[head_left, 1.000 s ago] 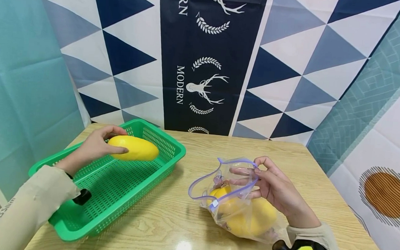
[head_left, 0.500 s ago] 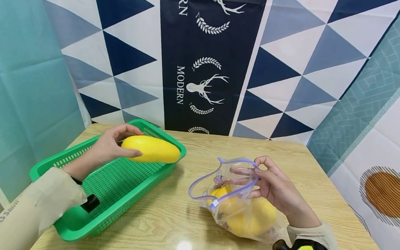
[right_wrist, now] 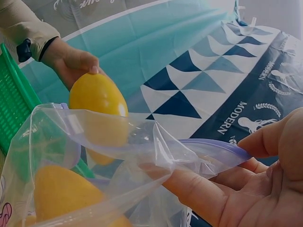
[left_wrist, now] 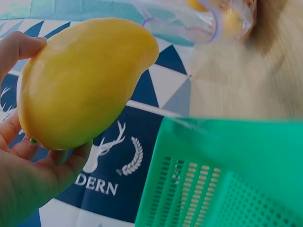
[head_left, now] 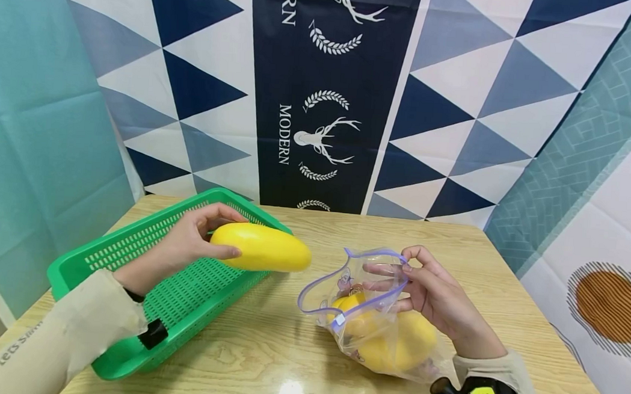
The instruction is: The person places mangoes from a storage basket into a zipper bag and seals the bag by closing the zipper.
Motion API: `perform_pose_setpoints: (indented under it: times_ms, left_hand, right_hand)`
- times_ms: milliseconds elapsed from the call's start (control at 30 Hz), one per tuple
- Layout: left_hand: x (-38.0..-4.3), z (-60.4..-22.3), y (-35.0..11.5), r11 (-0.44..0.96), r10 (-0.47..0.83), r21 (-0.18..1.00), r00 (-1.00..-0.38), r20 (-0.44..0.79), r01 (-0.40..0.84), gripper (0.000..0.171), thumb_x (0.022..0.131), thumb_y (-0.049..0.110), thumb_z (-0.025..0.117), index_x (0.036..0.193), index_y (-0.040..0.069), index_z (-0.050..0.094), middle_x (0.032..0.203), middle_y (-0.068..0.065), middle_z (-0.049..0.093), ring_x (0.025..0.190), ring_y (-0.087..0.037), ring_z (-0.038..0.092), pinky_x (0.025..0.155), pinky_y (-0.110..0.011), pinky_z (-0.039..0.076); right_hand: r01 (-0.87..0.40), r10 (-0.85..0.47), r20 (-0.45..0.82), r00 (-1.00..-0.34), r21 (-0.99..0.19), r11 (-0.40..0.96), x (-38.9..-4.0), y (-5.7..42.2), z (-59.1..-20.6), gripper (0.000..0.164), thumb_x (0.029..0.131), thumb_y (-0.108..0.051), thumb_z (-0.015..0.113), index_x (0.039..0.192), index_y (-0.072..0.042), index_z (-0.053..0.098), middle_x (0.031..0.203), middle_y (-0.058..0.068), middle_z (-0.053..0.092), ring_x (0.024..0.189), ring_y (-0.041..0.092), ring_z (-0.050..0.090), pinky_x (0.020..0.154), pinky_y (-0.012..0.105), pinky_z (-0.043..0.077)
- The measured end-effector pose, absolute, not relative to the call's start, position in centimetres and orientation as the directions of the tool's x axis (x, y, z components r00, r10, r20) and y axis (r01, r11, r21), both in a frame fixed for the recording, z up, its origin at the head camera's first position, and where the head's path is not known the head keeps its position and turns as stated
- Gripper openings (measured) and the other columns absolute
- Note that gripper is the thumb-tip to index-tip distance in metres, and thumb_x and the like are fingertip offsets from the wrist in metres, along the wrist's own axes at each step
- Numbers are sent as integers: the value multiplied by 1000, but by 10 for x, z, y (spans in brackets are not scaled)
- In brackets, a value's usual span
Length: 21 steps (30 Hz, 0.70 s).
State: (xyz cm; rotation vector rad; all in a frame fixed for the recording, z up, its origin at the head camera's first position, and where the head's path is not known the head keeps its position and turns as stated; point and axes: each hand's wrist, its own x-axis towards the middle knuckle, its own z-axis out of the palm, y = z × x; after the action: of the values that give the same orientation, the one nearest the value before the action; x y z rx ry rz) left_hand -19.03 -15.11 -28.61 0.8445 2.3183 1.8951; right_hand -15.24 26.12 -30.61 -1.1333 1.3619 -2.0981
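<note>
1. Yellow mango (head_left: 260,248) gripped by left hand (head_left: 204,235) between thumb and fingers; held aloft, partly over the far end of the green basket (head_left: 196,289), tip pointed toward the bag, apart from it.
2. Purple rim of clear zip bag (head_left: 346,348) pinched by right hand (head_left: 442,298); mouth gaping.
3. More yellow fruit (head_left: 395,346) seen inside.
4. Basket and bag both supported by wooden table (head_left: 251,362).

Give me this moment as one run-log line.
left hand: grips yellow mango, outside clear zip bag | right hand: pinches bag's rim | bag: open, yellow fruit inside | green basket: left of bag
</note>
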Motion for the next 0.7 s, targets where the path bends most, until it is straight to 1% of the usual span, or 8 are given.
perform_pose_setpoints:
  times_ms: [233,400,533,700]
  left_hand:
    - [-186,-290,-136,49,487,924,-817,310,379,47,80,0,79,120,-9,56,115,-15,62,98,-26,62,81,-37,59]
    - [-182,-292,-123,31,520,933,-803,291,358,50,77,-1,80,121,-6,58,119,-16,61,100,-31,60,81,-40,58]
    - [-180,-294,-113,24,533,938,-798,282,347,50,76,-3,80,122,-4,59,122,-16,60,102,-33,58,83,-40,58]
    - [-178,-296,-99,-1,555,936,-779,294,353,49,77,-2,80,121,-6,59,121,-17,59,103,-33,56,84,-39,57]
  right_hand:
    - [-99,-688,420,-591,-885,-454,-152,261,-306,34,106,2,10,121,-8,39,141,20,54,123,36,57,87,41,55]
    - [-103,-688,425,-588,-883,-458,-152,261,-307,36,105,2,9,122,-8,40,141,21,54,124,37,56,87,42,54]
    - [-107,-689,426,-587,-884,-455,-152,261,-306,36,106,2,10,122,-9,40,142,21,53,124,37,56,87,42,54]
    - [-102,-691,418,-590,-887,-450,-152,261,-306,35,106,2,11,122,-8,40,141,21,53,124,37,56,87,43,54]
